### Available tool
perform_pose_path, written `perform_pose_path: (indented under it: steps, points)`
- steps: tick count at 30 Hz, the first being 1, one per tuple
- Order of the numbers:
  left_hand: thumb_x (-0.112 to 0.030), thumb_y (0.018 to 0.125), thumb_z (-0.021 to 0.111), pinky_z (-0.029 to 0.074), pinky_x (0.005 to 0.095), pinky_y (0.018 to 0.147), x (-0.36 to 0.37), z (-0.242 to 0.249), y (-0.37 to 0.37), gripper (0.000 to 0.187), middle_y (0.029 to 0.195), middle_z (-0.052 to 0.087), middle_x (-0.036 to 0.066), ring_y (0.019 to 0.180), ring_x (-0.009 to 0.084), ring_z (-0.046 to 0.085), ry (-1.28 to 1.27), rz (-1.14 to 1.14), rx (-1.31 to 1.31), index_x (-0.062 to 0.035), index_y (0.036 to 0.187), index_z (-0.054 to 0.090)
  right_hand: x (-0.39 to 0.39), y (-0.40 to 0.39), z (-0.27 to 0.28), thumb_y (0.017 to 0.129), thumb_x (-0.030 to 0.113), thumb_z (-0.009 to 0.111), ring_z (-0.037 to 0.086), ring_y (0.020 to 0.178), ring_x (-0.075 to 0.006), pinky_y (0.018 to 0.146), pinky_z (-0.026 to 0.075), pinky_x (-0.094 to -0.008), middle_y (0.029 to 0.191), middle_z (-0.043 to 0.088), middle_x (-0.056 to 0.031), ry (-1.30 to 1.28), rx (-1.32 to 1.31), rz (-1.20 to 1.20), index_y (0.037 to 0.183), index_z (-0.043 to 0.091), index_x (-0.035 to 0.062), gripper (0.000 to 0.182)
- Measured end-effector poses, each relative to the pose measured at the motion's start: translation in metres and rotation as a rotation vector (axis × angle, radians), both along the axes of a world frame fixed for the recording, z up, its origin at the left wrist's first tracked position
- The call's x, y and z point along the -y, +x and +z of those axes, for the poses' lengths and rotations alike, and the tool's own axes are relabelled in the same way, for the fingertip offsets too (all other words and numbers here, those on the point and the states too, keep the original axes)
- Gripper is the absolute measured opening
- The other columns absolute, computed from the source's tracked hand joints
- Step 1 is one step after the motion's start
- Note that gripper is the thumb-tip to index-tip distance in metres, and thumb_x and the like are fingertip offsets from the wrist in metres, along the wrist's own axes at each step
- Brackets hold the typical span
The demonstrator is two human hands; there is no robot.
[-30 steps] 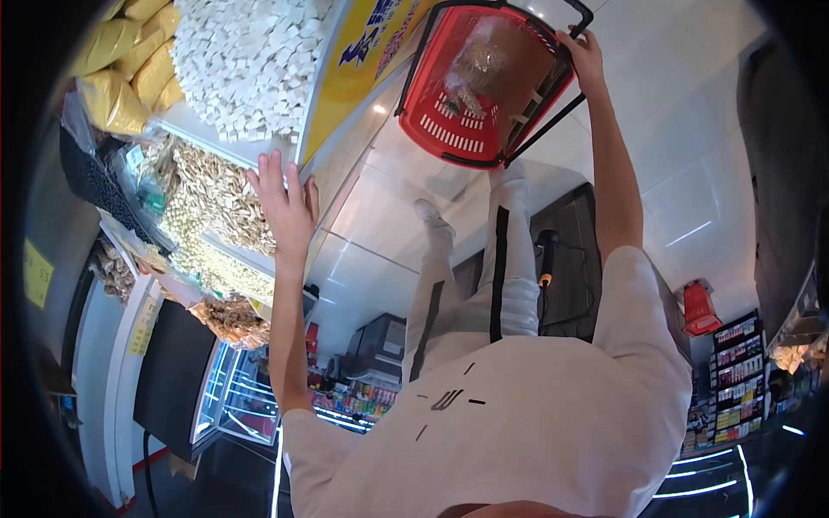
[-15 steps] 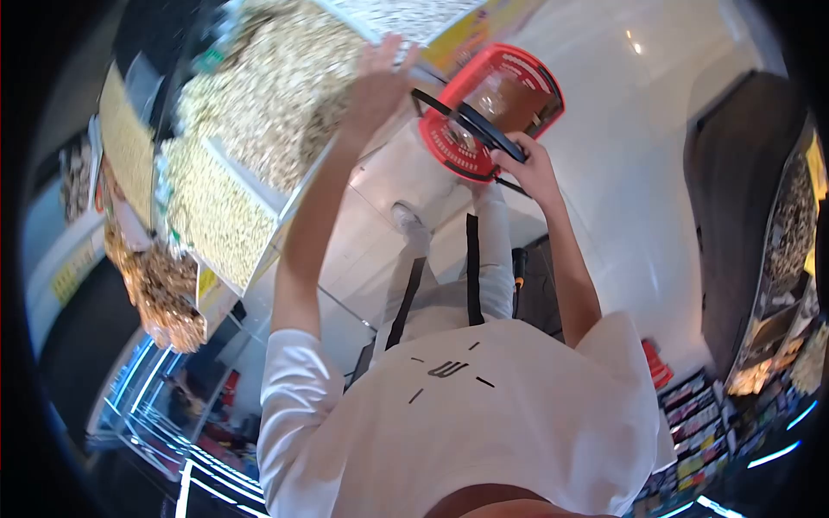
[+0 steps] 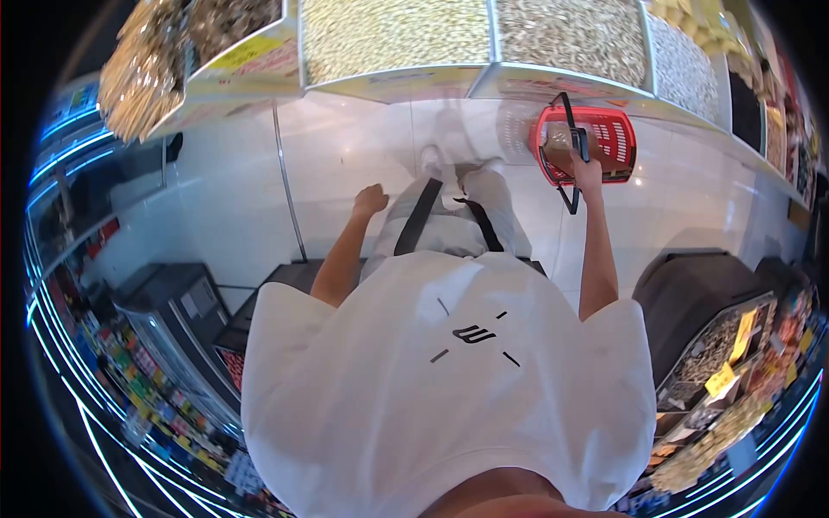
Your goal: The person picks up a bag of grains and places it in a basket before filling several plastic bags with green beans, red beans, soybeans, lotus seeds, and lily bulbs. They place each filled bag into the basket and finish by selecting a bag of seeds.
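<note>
My right hand [image 3: 588, 173] is wrapped round the black handle of a red shopping basket [image 3: 615, 132]. The basket hangs to my right, in front of the bulk bins. Inside it lies something in clear plastic whose kind I cannot make out. My left hand [image 3: 371, 200] hangs beside my left leg, its fingers curled in, with nothing showing in them. Ahead of me is a bin of pale yellowish dry goods [image 3: 397, 34], and right of it a bin of brownish-grey ones [image 3: 570, 39].
Bundled long brown goods in plastic [image 3: 142, 82] stick out at the far left. A bin of whitish goods [image 3: 684, 69] stands at the front right. Behind me are a dark display stand [image 3: 704, 289] on the right and a dark cabinet [image 3: 168, 302] on the left.
My left hand, raised with spread fingers over the bins before, is now down at my side and curled. My view has turned toward the bins. The right hand still holds the basket.
</note>
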State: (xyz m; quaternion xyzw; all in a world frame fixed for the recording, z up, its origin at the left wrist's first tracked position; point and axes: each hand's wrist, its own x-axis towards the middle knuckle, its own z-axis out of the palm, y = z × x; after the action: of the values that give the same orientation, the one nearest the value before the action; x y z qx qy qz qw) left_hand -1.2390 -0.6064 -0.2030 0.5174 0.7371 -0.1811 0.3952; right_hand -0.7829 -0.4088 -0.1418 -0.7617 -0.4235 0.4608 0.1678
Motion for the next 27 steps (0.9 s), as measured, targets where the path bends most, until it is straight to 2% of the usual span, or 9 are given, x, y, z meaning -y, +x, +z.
perform_pose_path:
  steps: [2,4,6,15,18,19,20,22,27]
  points:
    - [-0.027,0.076,0.051,0.045,0.0430,0.081,0.071,-0.071,-0.045,0.034,0.091,0.060,0.024,0.094,0.0350,0.056,0.019,0.018,0.040,0.0010,0.092,0.058,0.005,-0.029,0.015,0.079,0.035,0.061,0.038,0.036,-0.0066,0.034,0.027,-0.0245,0.045,0.040,0.0039,-0.054,0.016,0.028,0.054,0.050,0.0084,0.038]
    - [-0.029,0.076,0.052,0.044,0.0423,0.080,0.107,-0.079,-0.048,0.034,0.091,0.060,0.024,0.094,0.0350,0.056,0.037,0.030,0.068,0.0015,0.090,0.060,0.007,-0.047,0.017,0.079,0.034,0.061,0.037,0.036,-0.0064,0.033,0.026,-0.0243,0.045,0.039,0.0041,-0.111,0.024,0.048,0.054,0.049,0.0096,0.037]
    - [-0.032,0.079,0.051,0.044,0.0416,0.079,0.109,-0.049,-0.025,0.037,0.089,0.060,0.025,0.093,0.0366,0.056,0.197,0.677,0.273,0.0030,0.086,0.061,0.010,-0.050,-0.008,0.079,0.036,0.060,0.038,0.036,-0.0065,0.033,0.027,-0.0242,0.046,0.039,0.0041,-0.068,-0.025,0.070,0.052,0.045,0.0115,0.039]
    - [-0.032,0.081,0.048,0.045,0.0414,0.075,0.106,-0.071,-0.065,0.033,0.086,0.062,0.020,0.087,0.0358,0.058,0.309,0.574,0.241,-0.0037,0.088,0.063,0.024,-0.103,-0.028,0.076,0.040,0.061,0.042,0.036,-0.0109,0.034,0.032,-0.0285,0.045,0.043,-0.0001,-0.002,0.059,0.069,0.052,0.051,0.0044,0.043]
    - [-0.031,0.081,0.049,0.046,0.0415,0.075,0.081,-0.065,-0.083,0.032,0.085,0.061,0.021,0.087,0.0360,0.058,0.337,0.554,0.198,-0.0032,0.087,0.063,0.038,-0.098,-0.104,0.075,0.041,0.062,0.042,0.035,-0.0118,0.034,0.033,-0.0290,0.045,0.043,-0.0007,0.165,0.100,0.101,0.052,0.051,0.0039,0.045]
    - [-0.031,0.081,0.049,0.046,0.0415,0.075,0.074,-0.063,-0.089,0.032,0.085,0.061,0.021,0.087,0.0360,0.058,0.349,0.543,0.207,-0.0032,0.087,0.063,0.037,-0.115,-0.073,0.075,0.039,0.058,0.061,0.078,-0.0378,0.070,0.044,-0.0406,0.068,0.058,-0.0280,-0.011,0.094,0.087,0.085,0.060,-0.0069,0.047]
    - [-0.031,0.080,0.048,0.046,0.0416,0.075,0.066,-0.059,-0.098,0.032,0.085,0.061,0.021,0.086,0.0362,0.058,0.338,0.542,0.191,-0.0033,0.086,0.063,0.038,-0.128,-0.054,0.076,0.039,0.058,0.061,0.077,-0.0378,0.069,0.045,-0.0413,0.067,0.058,-0.0279,-0.016,0.063,0.081,0.083,0.060,-0.0073,0.047]
    - [-0.030,0.080,0.048,0.046,0.0417,0.075,0.052,-0.049,-0.116,0.031,0.085,0.061,0.021,0.085,0.0364,0.058,0.330,0.515,0.181,-0.0034,0.086,0.063,0.045,-0.146,-0.064,0.076,0.043,0.059,0.047,0.039,-0.0135,0.037,0.037,-0.0311,0.047,0.046,-0.0039,0.081,0.169,0.112,0.055,0.052,0.0023,0.046]
    - [-0.028,0.083,0.052,0.047,0.0368,0.072,0.007,-0.056,-0.174,0.027,0.086,0.063,0.017,0.084,0.0312,0.060,0.338,0.374,0.200,-0.0056,0.091,0.064,0.071,-0.212,-0.045,0.076,0.042,0.058,0.054,0.046,-0.0179,0.046,0.041,-0.0335,0.050,0.052,-0.0094,0.058,0.187,0.134,0.061,0.056,-0.0001,0.045]
